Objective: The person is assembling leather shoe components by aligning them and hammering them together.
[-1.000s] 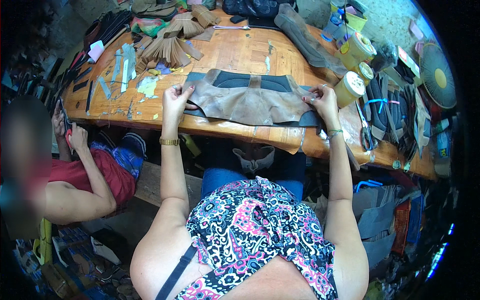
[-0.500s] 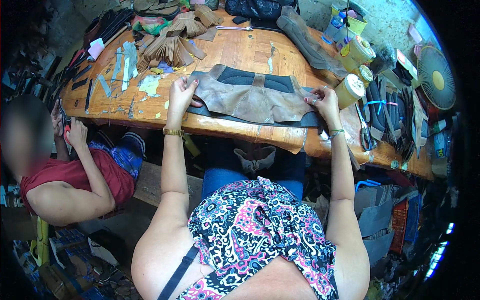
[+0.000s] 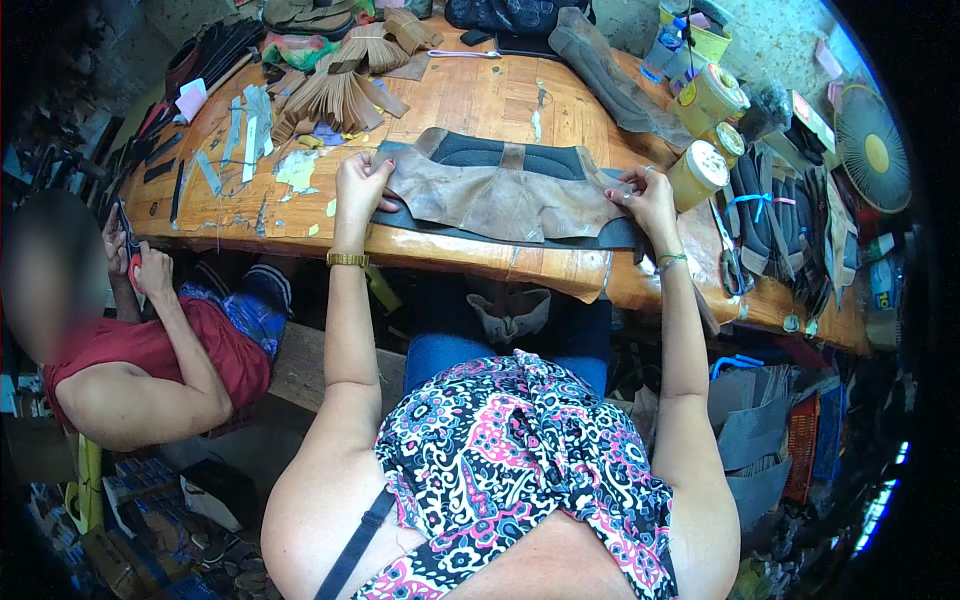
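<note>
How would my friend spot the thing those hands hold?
Find the wooden table. At its near edge is a wide brown piece with a dark panel. Unlike the long piece farther back, the left hand and right hand pinch its ends.

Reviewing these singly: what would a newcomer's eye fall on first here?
Likely the brown leather piece, held at its ends by the left hand and right hand at the near edge of the table. Next, perhaps, the fanned brown strips farther back on the left, and the round fan at far right.
</note>
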The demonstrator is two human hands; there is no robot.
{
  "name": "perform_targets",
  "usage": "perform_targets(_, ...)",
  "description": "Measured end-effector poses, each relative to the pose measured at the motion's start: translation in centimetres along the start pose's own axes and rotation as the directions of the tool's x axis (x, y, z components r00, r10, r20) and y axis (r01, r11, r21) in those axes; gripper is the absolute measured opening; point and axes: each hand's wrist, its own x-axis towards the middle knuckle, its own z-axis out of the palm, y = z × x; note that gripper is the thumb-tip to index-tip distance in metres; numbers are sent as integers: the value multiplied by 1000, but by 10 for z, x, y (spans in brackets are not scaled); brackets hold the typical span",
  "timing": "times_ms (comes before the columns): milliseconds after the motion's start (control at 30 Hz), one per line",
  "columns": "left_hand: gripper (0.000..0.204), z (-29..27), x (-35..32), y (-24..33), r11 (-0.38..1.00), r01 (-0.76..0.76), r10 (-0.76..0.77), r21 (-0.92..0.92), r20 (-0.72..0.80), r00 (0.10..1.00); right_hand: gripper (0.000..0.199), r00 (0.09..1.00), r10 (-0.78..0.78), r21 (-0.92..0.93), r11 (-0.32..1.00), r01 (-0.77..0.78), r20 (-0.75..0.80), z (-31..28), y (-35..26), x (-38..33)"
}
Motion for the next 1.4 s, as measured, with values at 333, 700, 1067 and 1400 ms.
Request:
perform_targets(333,57,-12,-16,2,708,-196,466,679,-240,852,44,995,-82,-197,978,70,-53,9,-18,-16)
perform_targets(700,29,19,-43,53,614,-480,687,627,-125,715,47,934,-308,-608,781,142,-178,31,-29,-40)
perform_targets(1067,65,93,-41,15,330,-647,384,687,528,757,68,973,-198,-751,659,40,-123,30,-37,-21)
perform_targets(1400,85,84,-16,48,387,-626,159,677,620,769,65,968,-36,-355,933,-57,-249,-83,-52,-61)
